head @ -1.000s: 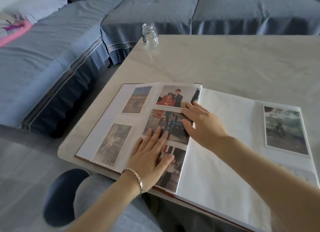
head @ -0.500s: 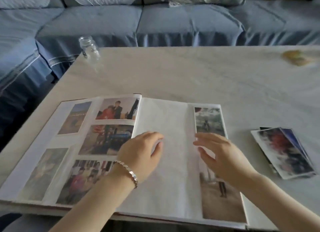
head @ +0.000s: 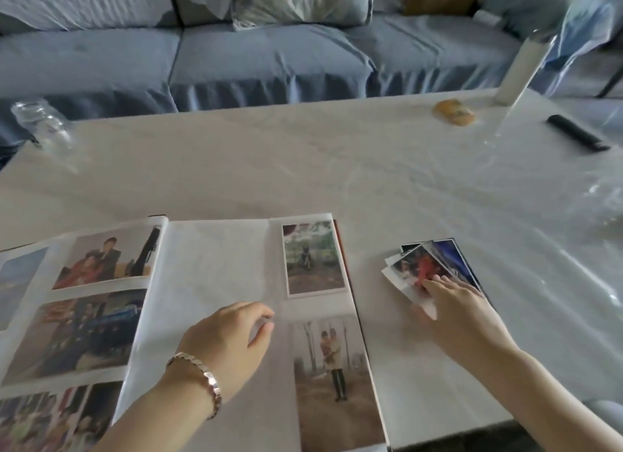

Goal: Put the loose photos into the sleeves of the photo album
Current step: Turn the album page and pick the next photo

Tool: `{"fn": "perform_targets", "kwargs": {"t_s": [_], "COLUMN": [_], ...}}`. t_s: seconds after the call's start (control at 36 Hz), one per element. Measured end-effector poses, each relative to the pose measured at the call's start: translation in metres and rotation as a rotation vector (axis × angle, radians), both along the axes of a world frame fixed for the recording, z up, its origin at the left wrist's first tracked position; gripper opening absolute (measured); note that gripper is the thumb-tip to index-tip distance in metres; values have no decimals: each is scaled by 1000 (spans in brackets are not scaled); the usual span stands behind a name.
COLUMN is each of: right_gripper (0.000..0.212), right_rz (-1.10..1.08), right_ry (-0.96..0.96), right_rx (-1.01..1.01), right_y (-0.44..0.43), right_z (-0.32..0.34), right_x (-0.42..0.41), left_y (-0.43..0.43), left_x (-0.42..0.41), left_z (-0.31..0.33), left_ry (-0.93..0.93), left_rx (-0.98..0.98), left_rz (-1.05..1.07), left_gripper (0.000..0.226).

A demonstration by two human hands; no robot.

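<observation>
The person's left hand (head: 229,343) rests on the pale, blank part of the open photo album (head: 215,269), which lies flat at the near edge of the table (head: 337,168). Its fingers (head: 259,311) are curled in, with the forefinger tip and thumb tip almost meeting. From here I cannot tell whether they nip the thin cover sheet or merely sit on it. Just beyond those fingertips, slightly to their right, is an upright photo of a path under trees (head: 315,259). Right beside the thumb, on the near side, lies a second sleeved photo (head: 333,360) of figures standing among bare trunks. A bracelet (head: 202,377) circles the wrist, and the page behind the wrist is filled with group pictures (head: 101,259).

The right hand (head: 462,313) is off the album, out on the tabletop. Its fingers (head: 448,283) are laid out nearly straight on a fanned stack of loose photos (head: 428,262), with the tips resting on the top print, the one with a red figure. The rest of the fan spreads away past the fingertips. The thumb sits at the stack's near white edge, and whether it has slid beneath is not clear.

Well beyond both hands are a glass jar (head: 40,124), a yellowish lump (head: 455,112), a black remote (head: 578,138) and the blue sofa (head: 269,57).
</observation>
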State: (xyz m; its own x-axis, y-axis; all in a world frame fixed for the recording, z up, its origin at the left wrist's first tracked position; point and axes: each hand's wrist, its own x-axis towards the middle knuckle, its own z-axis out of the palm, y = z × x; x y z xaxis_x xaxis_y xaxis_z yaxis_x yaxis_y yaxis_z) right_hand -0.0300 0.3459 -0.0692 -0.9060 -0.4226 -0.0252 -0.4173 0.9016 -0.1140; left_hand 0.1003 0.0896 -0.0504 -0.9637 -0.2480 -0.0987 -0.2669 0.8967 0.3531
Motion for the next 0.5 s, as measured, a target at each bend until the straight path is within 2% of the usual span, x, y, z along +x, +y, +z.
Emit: {"fn": "perform_targets", "kwargs": {"t_s": [0.19, 0.28, 0.36, 0.39, 0.44, 0.5], "right_gripper": [27, 23, 13, 18, 29, 27], "right_rz": [-95, -77, 64, 133, 278, 429], "right_ry": [-2, 106, 386, 420, 397, 368], "right_rx": [47, -42, -342, -403, -466, -484], "right_y": [2, 3, -2, -7, -18, -29], "right_z": [6, 7, 11, 15, 20, 20], "right_x": [-1, -1, 10, 14, 25, 34], "left_y": [4, 9, 20, 25, 33, 41], "left_x": [-4, -7, -15, -18, -23, -27], "left_z": [7, 5, 7, 11, 19, 26], "left_ry": [-27, -10, 50, 42, -18, -75], "left_rx": [17, 107, 442, 606, 959, 1175], "left_rz": [39, 64, 150, 185, 238, 266], "left_gripper": [22, 18, 10, 16, 42, 35]}}
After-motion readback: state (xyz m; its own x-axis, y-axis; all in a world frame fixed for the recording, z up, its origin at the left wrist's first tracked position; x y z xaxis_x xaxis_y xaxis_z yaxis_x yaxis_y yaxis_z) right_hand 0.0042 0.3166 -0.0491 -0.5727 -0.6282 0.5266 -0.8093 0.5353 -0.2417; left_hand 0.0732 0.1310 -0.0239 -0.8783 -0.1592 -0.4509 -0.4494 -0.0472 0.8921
